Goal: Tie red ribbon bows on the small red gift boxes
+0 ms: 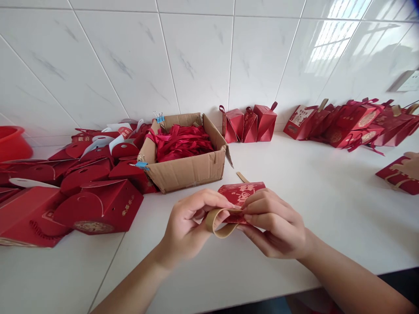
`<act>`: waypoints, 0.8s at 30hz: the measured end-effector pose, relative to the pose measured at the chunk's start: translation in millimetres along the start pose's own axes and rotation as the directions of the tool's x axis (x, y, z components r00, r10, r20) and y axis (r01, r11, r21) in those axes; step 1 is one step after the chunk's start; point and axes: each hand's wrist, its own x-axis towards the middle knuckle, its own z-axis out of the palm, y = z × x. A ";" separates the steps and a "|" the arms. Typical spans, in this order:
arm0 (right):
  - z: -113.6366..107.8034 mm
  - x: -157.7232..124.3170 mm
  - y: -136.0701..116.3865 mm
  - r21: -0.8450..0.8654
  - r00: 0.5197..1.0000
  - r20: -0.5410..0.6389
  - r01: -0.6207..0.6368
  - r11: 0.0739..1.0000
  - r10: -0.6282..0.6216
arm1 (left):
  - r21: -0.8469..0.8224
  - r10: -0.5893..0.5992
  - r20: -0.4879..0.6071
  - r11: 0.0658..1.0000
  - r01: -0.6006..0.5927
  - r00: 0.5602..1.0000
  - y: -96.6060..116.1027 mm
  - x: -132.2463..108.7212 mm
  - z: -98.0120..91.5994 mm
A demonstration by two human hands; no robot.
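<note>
A small red box (235, 191) with light printed characters is held between both hands above the white table. A looped tan strap (214, 223) curls at its near side. My left hand (191, 220) is closed on the strap, its thumb reaching into the loop and its fingertips at the box edge. My right hand (278, 220) pinches the box and the strap's end from the right. Fingers hide where strap and box meet.
A cardboard box (188, 172) of red ribbons (183, 141) stands behind. Red boxes (108, 205) pile up at left, beside a red basin (15, 144). Three red boxes (265, 124) stand by the wall, more (350, 124) at right. A tan strip (242, 177) lies behind the hands.
</note>
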 end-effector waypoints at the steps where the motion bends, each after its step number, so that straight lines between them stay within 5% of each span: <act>1: 0.0 0.2 0.1 0.002 1.000 -0.004 -0.001 1.000 0.001 | 0.004 0.010 0.008 1.000 -0.010 1.000 0.2 -0.4 -0.2; 24: 2.2 2.8 -7.3 -0.006 0.997 0.073 0.008 1.000 -0.008 | 0.118 0.069 -0.051 0.991 -0.063 0.996 1.1 -4.7 -1.0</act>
